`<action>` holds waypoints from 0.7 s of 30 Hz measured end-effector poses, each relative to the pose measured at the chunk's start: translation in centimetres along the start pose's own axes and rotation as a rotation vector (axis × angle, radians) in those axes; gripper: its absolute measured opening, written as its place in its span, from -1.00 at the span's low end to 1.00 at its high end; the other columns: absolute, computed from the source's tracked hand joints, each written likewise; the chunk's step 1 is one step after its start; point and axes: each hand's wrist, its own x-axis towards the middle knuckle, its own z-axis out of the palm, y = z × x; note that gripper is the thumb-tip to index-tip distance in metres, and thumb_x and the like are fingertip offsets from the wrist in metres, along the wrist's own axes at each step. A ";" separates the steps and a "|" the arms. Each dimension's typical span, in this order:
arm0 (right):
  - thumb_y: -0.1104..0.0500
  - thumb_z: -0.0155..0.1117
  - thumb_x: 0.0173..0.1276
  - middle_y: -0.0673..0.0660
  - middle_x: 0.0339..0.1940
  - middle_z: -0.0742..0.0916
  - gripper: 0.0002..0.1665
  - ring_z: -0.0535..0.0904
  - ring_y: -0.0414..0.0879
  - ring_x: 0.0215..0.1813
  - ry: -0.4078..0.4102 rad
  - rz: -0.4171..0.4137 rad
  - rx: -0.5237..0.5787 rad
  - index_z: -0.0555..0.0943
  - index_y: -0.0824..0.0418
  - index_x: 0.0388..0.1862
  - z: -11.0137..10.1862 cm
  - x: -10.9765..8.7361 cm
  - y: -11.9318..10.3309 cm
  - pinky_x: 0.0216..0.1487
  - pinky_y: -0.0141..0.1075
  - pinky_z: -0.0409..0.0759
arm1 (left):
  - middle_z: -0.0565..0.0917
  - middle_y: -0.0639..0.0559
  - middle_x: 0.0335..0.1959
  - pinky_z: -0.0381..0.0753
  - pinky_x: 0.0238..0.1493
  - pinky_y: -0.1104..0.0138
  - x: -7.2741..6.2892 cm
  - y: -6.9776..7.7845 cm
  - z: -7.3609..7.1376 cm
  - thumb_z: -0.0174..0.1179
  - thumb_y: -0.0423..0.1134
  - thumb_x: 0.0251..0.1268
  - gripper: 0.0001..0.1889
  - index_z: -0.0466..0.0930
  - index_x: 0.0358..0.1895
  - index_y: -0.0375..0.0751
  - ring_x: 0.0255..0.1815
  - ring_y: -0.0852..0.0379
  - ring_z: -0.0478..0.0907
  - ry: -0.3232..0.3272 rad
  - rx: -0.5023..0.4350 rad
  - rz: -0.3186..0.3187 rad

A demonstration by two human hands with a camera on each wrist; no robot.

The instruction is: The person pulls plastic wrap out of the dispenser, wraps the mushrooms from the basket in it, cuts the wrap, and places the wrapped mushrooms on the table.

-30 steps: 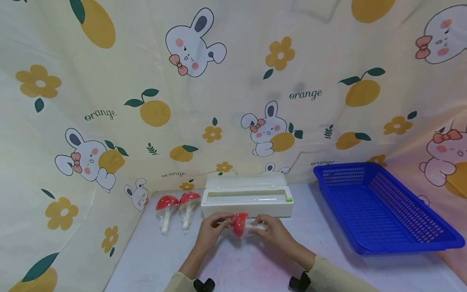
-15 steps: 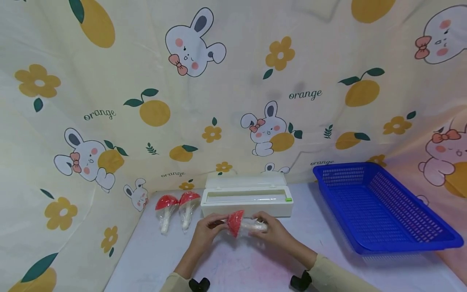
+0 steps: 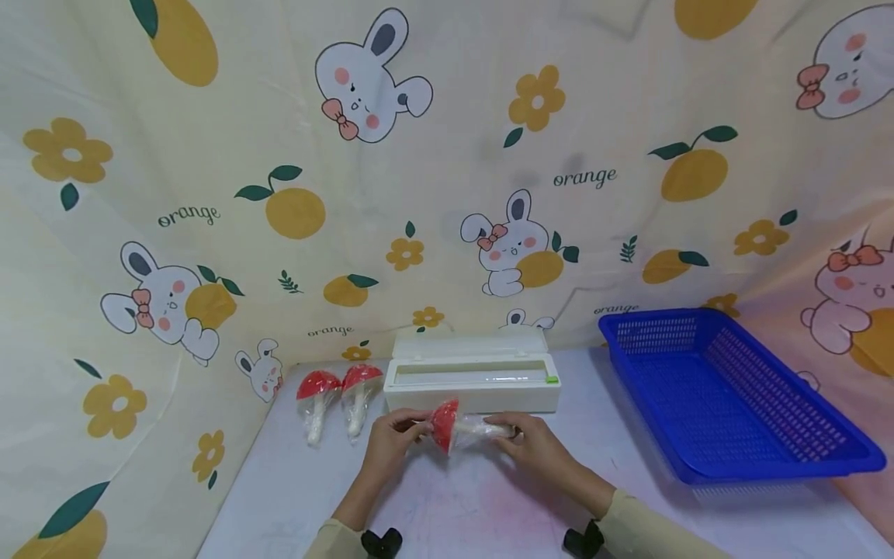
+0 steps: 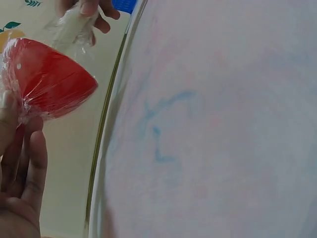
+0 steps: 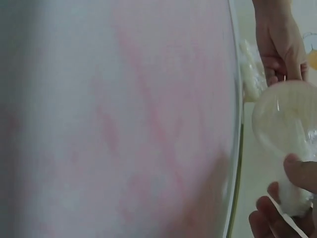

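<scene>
Between my hands a toy mushroom point(image 3: 445, 426) with a red cap and white stem lies sideways in clear plastic film, held above the table. My left hand point(image 3: 391, 446) pinches the gathered film at the top of the cap; the left wrist view shows that cap point(image 4: 52, 79) close up. At the stem end, my right hand point(image 3: 534, 446) grips the wrapped stem with thumb and fingers. In the right wrist view the pale underside of the cap point(image 5: 285, 116) faces the camera. Two more film-wrapped mushrooms point(image 3: 317, 407) point(image 3: 359, 400) lie side by side at the left.
Just behind my hands stands a white cling film box point(image 3: 475, 400), its lid raised and a green slider at its right end. A blue plastic basket point(image 3: 740, 404) sits on the right. The white tabletop point(image 3: 461, 512) meets a patterned cloth point(image 3: 433, 171) at the back.
The held mushroom has shifted a little left with my left hand. My right hand has moved slightly along the stem toward its end. The other mushrooms, box and basket stay put.
</scene>
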 end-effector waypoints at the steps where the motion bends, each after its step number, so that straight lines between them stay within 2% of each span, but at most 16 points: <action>1: 0.28 0.57 0.36 0.19 0.04 0.84 -0.60 0.70 -0.20 -0.11 -0.009 0.022 -0.003 0.79 0.20 0.16 -0.1 0.0 0.0 -0.16 -0.26 0.74 | 0.86 -0.05 -0.22 0.80 -0.26 0.21 0.0 0.0 0.0 0.51 -0.29 0.31 -0.78 0.87 -0.01 -0.21 -0.32 0.13 0.74 -0.002 0.005 -0.001; 5: 0.16 0.58 0.36 0.09 0.02 0.87 -0.64 0.70 -0.22 -0.06 -0.088 0.129 0.016 0.84 0.09 0.13 -0.4 -0.1 0.0 -0.12 -0.33 0.67 | 0.85 -0.05 -0.27 0.81 -0.24 0.23 0.1 0.0 0.2 0.50 -0.27 0.33 -0.81 0.88 -0.05 -0.23 -0.32 0.17 0.74 -0.010 0.014 0.018; 8: 0.14 0.58 0.36 0.07 0.02 0.87 -0.64 0.70 -0.25 -0.08 -0.137 0.166 0.045 0.84 0.08 0.13 -0.5 -0.1 0.1 -0.14 -0.38 0.66 | 0.86 -0.04 -0.26 0.82 -0.22 0.22 0.0 0.0 0.3 0.49 -0.28 0.33 -0.83 0.89 -0.07 -0.22 -0.32 0.19 0.74 -0.010 0.018 0.019; 14: 0.17 0.59 0.34 0.08 -0.06 0.88 -0.64 0.54 -0.30 -0.34 -0.174 0.178 0.080 0.84 0.13 0.12 -0.3 0.0 0.5 -0.37 -0.41 0.58 | 0.87 -0.06 -0.25 0.83 -0.21 0.16 -0.1 0.2 0.5 0.50 -0.31 0.31 -0.86 0.90 -0.11 -0.20 -0.35 0.21 0.72 -0.005 0.037 0.012; 21: 0.15 0.61 0.33 0.03 -0.08 0.86 -0.63 0.54 -0.27 -0.28 -0.203 0.194 0.047 0.83 0.13 0.11 -0.3 0.2 0.5 -0.29 -0.40 0.56 | 0.87 0.00 -0.18 0.83 -0.18 0.21 -0.1 0.3 0.4 0.49 -0.25 0.34 -0.82 0.89 -0.04 -0.15 -0.29 0.20 0.74 -0.034 0.095 -0.023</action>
